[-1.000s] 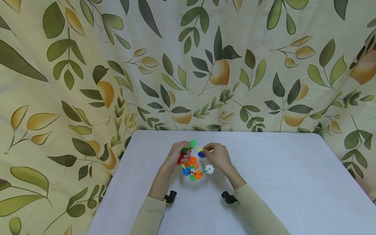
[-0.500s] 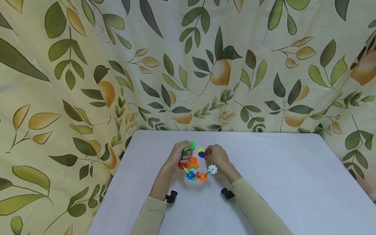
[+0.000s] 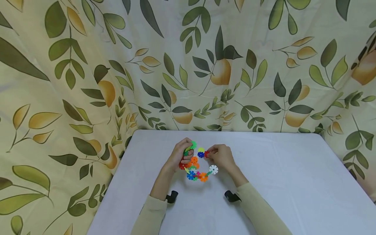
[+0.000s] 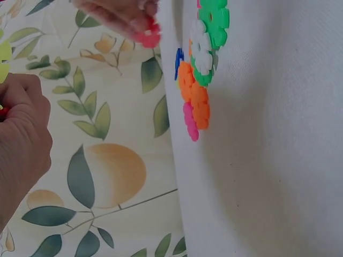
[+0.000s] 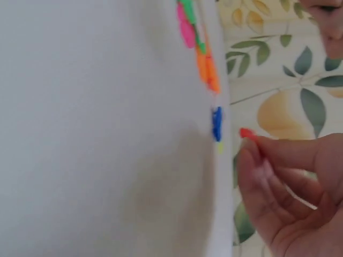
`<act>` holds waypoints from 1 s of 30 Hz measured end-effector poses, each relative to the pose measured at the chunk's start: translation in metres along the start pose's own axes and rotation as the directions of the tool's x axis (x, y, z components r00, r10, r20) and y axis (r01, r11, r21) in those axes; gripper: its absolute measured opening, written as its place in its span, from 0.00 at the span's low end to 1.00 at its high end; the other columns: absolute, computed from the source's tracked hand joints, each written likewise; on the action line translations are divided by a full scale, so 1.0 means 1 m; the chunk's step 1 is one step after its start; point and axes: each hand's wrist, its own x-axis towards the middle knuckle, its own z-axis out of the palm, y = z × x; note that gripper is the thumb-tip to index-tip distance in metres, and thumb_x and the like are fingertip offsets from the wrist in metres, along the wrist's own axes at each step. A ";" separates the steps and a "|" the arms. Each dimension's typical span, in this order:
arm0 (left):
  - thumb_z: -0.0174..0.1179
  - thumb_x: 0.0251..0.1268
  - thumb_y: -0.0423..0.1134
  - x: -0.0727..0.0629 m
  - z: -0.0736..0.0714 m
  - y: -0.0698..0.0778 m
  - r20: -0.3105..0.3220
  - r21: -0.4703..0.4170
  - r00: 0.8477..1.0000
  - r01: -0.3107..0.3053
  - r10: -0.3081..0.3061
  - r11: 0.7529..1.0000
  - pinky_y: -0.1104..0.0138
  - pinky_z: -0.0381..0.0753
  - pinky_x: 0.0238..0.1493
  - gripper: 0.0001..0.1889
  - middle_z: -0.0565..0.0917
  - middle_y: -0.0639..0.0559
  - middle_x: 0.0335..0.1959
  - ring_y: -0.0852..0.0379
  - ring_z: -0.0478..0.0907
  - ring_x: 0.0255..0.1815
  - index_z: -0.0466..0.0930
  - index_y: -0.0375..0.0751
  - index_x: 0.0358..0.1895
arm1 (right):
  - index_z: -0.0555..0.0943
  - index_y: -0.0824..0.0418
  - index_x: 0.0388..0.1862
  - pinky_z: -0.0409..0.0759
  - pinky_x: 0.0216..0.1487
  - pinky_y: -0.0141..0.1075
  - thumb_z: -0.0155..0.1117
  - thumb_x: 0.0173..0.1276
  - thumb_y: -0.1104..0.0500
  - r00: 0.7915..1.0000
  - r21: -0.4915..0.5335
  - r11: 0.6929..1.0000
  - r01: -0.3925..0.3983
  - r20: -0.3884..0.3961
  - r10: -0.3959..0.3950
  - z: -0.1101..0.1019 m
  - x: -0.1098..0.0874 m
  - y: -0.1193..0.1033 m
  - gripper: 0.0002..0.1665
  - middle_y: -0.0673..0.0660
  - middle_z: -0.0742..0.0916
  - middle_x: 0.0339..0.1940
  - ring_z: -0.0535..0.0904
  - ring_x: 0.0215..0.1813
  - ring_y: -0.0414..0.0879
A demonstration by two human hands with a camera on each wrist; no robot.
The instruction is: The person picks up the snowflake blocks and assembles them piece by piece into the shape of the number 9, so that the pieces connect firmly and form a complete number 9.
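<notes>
In the head view my left hand (image 3: 180, 155) grips a chain of linked plastic snowflake discs, with a green disc (image 3: 193, 145) poking out above the fingers. Below that hand the chain curves rightward through a blue disc (image 3: 191, 175) and an orange disc (image 3: 203, 177) to a white disc (image 3: 213, 169). My right hand (image 3: 223, 157) pinches a small red snowflake disc (image 5: 246, 133) between thumb and fingertips. Just left of those fingertips, a dark blue disc (image 3: 201, 154) and a yellow disc (image 3: 201, 149) sit apart from the chain.
Loose orange discs (image 4: 200, 107), a pink disc (image 4: 191, 122) and others lie on the white table (image 3: 273, 182), partly behind the chain in the head view. A leaf-and-fruit patterned curtain (image 3: 249, 107) hangs at the table's far edge. Black wrist cameras (image 3: 232, 196) are worn on both wrists.
My right hand has taken up the red disc beside the dark blue one and drawn slightly right with it. The chain in my left hand has swung a little right and down.
</notes>
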 end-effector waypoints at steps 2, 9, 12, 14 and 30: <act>0.45 0.83 0.42 0.000 0.001 0.000 -0.001 0.005 1.000 0.007 -0.007 1.000 0.78 0.56 0.11 0.10 0.66 0.54 0.22 0.66 0.58 0.13 0.65 0.44 0.38 | 0.89 0.61 0.41 0.87 0.33 0.35 0.75 0.68 0.62 0.999 0.053 0.998 0.045 -0.021 -0.044 -0.004 -0.003 -0.004 0.05 0.54 0.90 0.32 0.87 0.30 0.48; 0.45 0.83 0.42 0.000 0.002 0.000 -0.008 -0.004 0.999 0.044 -0.044 0.999 0.79 0.58 0.12 0.10 0.67 0.54 0.23 0.64 0.59 0.13 0.65 0.44 0.38 | 0.90 0.57 0.40 0.88 0.40 0.36 0.76 0.67 0.60 0.978 0.209 0.955 0.209 -0.069 -0.199 -0.015 -0.013 -0.017 0.04 0.53 0.92 0.36 0.91 0.38 0.58; 0.45 0.83 0.42 0.000 0.003 0.000 -0.004 -0.007 0.999 0.047 -0.047 0.999 0.79 0.58 0.12 0.10 0.67 0.53 0.23 0.64 0.59 0.13 0.65 0.44 0.38 | 0.90 0.56 0.39 0.88 0.40 0.35 0.77 0.67 0.58 0.969 0.226 0.943 0.243 -0.091 -0.228 -0.018 -0.018 -0.024 0.04 0.52 0.92 0.36 0.91 0.38 0.56; 0.45 0.84 0.42 0.000 0.003 0.000 0.001 -0.008 0.999 0.047 -0.047 0.999 0.79 0.58 0.12 0.10 0.67 0.53 0.23 0.64 0.59 0.13 0.65 0.44 0.38 | 0.90 0.56 0.40 0.88 0.40 0.34 0.77 0.67 0.58 0.963 0.228 0.937 0.266 -0.107 -0.247 -0.019 -0.022 -0.028 0.04 0.51 0.92 0.36 0.91 0.38 0.53; 0.41 0.85 0.38 0.001 0.004 -0.002 0.028 -0.017 0.997 0.068 -0.067 0.998 0.78 0.57 0.12 0.10 0.67 0.54 0.22 0.62 0.56 0.13 0.66 0.44 0.38 | 0.91 0.59 0.40 0.87 0.41 0.31 0.77 0.66 0.60 0.931 0.298 0.884 0.361 -0.173 -0.321 -0.021 -0.033 -0.037 0.06 0.55 0.92 0.37 0.91 0.39 0.47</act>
